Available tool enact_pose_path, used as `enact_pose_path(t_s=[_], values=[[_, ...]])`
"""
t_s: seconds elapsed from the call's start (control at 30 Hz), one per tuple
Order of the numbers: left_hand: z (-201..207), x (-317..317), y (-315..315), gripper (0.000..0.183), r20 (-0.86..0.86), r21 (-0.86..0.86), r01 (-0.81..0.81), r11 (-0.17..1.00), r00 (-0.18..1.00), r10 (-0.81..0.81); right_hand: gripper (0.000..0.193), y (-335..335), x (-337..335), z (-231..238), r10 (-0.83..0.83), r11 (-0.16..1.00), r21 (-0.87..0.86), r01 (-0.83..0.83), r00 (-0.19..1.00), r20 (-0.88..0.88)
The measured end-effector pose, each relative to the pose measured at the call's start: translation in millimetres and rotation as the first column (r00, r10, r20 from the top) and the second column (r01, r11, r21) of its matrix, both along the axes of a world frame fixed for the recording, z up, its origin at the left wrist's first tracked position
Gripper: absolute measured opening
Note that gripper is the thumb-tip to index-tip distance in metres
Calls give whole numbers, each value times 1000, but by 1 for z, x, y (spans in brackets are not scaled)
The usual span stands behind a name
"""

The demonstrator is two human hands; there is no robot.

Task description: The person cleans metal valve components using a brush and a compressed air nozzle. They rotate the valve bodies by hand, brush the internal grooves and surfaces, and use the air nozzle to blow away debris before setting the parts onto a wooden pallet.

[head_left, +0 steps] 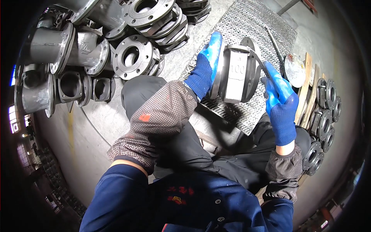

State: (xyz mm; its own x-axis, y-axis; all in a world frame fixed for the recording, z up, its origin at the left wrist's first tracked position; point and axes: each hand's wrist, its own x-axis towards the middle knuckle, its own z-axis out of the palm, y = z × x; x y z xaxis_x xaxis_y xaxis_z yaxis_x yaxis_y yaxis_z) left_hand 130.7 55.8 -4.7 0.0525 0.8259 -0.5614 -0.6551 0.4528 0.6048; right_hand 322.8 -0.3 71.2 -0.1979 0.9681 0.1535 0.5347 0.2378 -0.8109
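"How did each grip stand?"

"Just past the person's knees (141, 89), the right hand (282, 91), gloved in blue, was wrapped around a slender dark tool (259, 62) that ran toward the flanged casting (236, 73). The left hand (208, 63) lay along the opposite flange, fingers together; whether it clasped anything, I couldn't tell."

"And the casting?"

"Between both hands, over a textured metal plate (245, 18)."

"Farther out?"

"Wooden slats (307, 83) lay rightward; pipe castings (40, 45) crowded the upper left."
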Motion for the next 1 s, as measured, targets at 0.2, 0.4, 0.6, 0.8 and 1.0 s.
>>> enact_pose_path(t_s=[0.2,0.4,0.6,0.8,1.0], values=[[19,6,-4,51,-35,44,24,999,999,-23,39,5,-1,1,10,939,336,-73,983,184],[-19,-3,5,74,-1,73,48,996,999,-48,41,7,-4,3,18,920,366,-138,949,315],[-9,3,3,75,-96,14,44,999,994,-42,43,7,-3,2,-28,906,400,-138,924,382],[-3,2,0,73,-89,63,35,997,996,-29,43,11,-4,3,-36,913,387,-129,920,391],[17,3,-6,70,-85,39,21,999,996,-18,38,10,-10,20,5,967,229,-114,904,428]])
